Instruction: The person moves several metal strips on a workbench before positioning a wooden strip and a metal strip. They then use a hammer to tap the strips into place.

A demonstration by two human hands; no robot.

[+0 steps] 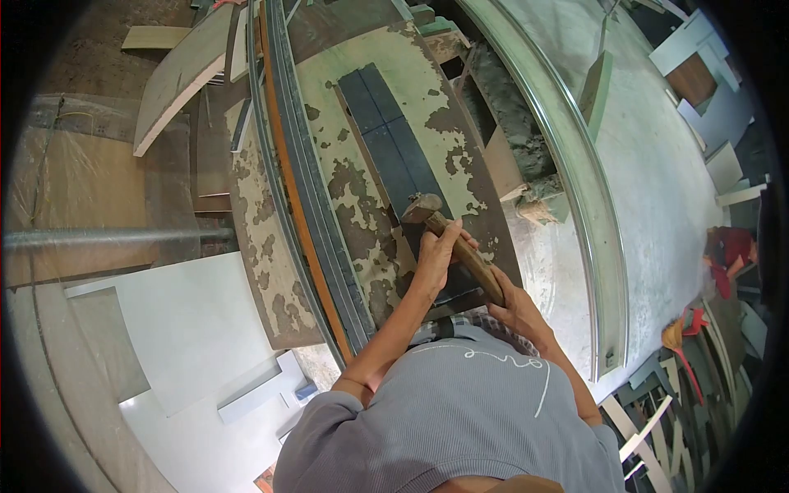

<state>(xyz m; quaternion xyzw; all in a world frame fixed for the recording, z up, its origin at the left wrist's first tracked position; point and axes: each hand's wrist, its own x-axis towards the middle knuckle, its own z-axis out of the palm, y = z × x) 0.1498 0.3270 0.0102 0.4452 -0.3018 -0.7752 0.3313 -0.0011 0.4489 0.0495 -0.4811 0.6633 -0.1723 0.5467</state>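
A hammer with a wooden handle (468, 259) and a metal head (422, 208) lies slantwise over a dark grey strip (382, 123) on the worn bench. Near the head, my left hand (440, 255) is closed round the upper handle. My right hand (511, 302) grips the handle's lower end, close to my body. The dark strip is long and narrow, with thin lines crossing on its face. Part of it is hidden by the hammer and my hands.
The bench top (337, 164) has peeling patches. Long metal rails (300, 197) run along its left side, and a curved metal-edged track (588, 181) stands to the right. White panels (181, 312) lie at lower left; scrap pieces (674, 419) are piled at lower right.
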